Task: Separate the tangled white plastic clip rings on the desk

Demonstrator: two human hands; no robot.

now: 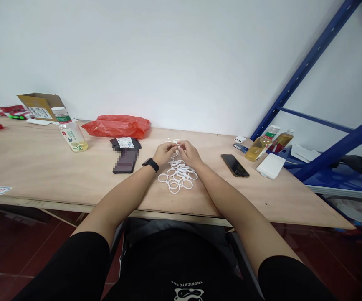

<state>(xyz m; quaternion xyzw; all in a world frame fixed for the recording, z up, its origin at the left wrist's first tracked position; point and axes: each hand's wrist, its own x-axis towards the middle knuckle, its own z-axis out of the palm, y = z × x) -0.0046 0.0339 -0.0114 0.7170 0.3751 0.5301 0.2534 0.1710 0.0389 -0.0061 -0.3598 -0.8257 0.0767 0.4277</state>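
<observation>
My left hand [163, 153] and my right hand [191, 153] meet over the middle of the table, fingertips pinched close together. Between them they hold a white plastic ring [176, 141], whose edge shows just beyond the fingers; most of it is hidden. Below the hands, toward my body, lies a loose pile of white plastic rings [174, 186], overlapping one another, with small nubs on their rims. A black watch [151, 164] is on my left wrist.
A wooden table [83, 179] stands against the wall. Left are a bottle [72, 136], red plastic bag [118, 126], dark pouch [127, 143] and partly pixelated dark object [124, 167]. Right are a phone [235, 165], tea bottle [260, 146], white case [271, 165] and blue rack [312, 37].
</observation>
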